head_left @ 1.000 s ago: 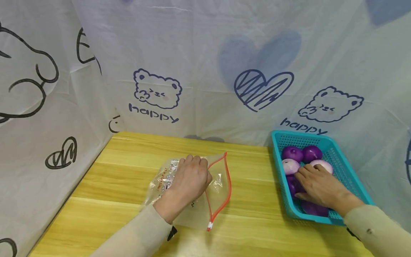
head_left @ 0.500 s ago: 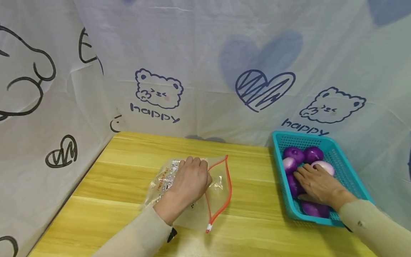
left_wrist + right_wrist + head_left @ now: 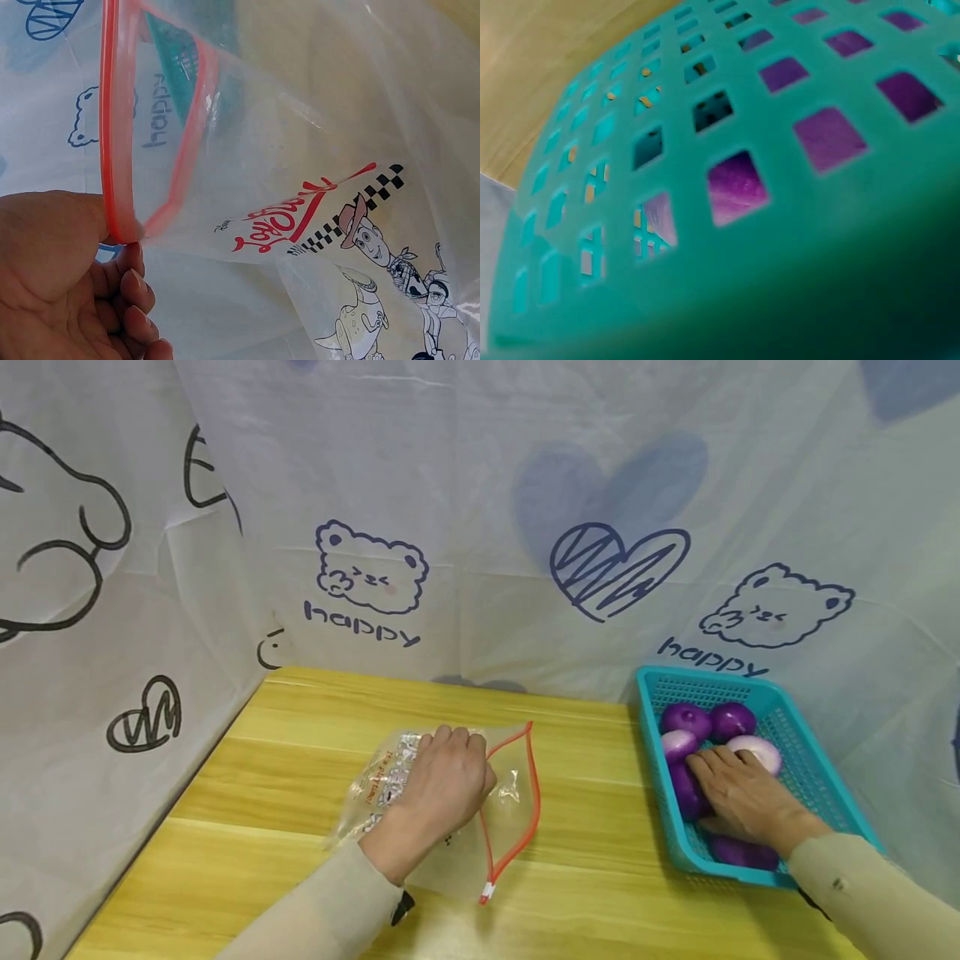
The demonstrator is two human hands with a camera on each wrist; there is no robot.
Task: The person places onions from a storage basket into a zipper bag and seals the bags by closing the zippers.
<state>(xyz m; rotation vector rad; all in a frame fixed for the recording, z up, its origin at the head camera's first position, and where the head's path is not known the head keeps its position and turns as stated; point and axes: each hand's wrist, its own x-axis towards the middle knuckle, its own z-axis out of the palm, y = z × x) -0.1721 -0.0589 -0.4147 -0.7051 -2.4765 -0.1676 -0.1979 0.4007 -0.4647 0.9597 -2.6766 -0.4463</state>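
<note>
A clear zip bag [image 3: 397,777] with a red zip edge lies toward the middle of the table, its mouth gaping to the right. My left hand [image 3: 442,777] pinches the bag's upper mouth edge; in the left wrist view, thumb and fingers of the left hand [image 3: 75,277] meet at the red strip. Inside the turquoise basket [image 3: 813,760], my right hand [image 3: 742,797] holds a red onion [image 3: 686,793] between fingers and thumb, partly hidden by the hand. The right wrist view shows only the basket's wall [image 3: 682,285], with purple onion skin behind its holes.
Several other onions share the basket, including a dark purple one [image 3: 732,721], a pale one [image 3: 757,753] by the knuckles and another purple one [image 3: 742,853] near the front wall. A printed white cloth [image 3: 480,527] hangs behind the wooden table [image 3: 247,827].
My right hand has stayed in the basket among the onions, shifting slightly, and a few onions have turned or slid. The left hand and the bag have hardly moved.
</note>
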